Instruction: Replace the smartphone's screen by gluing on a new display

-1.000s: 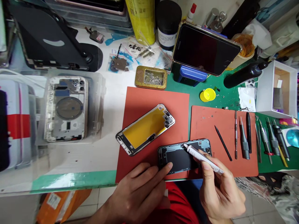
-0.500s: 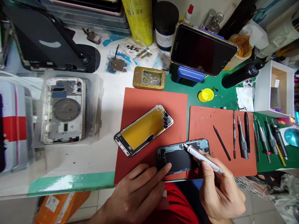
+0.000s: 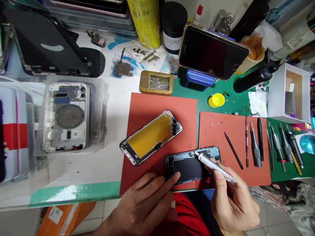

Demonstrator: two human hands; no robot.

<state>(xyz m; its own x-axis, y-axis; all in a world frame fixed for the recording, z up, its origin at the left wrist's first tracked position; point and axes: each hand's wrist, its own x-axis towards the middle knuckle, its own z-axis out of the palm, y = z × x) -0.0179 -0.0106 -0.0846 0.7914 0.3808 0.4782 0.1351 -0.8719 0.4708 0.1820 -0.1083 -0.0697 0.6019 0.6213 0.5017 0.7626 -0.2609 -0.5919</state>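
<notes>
My right hand [image 3: 232, 200] is closed around a slim white squeeze tube [image 3: 214, 166], thumb and fingers pinching its body. The tube's nozzle points up-left and meets the upper long rim of an opened phone housing [image 3: 189, 168], or hangs just over it. My left hand [image 3: 147, 203] has its fingers stretched out, one fingertip resting on the housing's lower left part; its thumb is hidden. Beside the housing, up and to the left, lies a phone screen [image 3: 150, 137] with its yellow back facing up.
Two red-brown mats [image 3: 162, 101] lie under the work. Right of the housing are a black spudger [image 3: 233, 150] and several screwdrivers and tweezers. Behind stand a phone on a blue holder [image 3: 200, 78], a small tin [image 3: 156, 82] and a yellow cap [image 3: 216, 100]. A clear box [image 3: 98, 131] holds another housing.
The tube's nozzle has crept slightly to the right along the housing's upper rim, carried by my right hand. My left hand stays in place; the view has shifted very slightly.
</notes>
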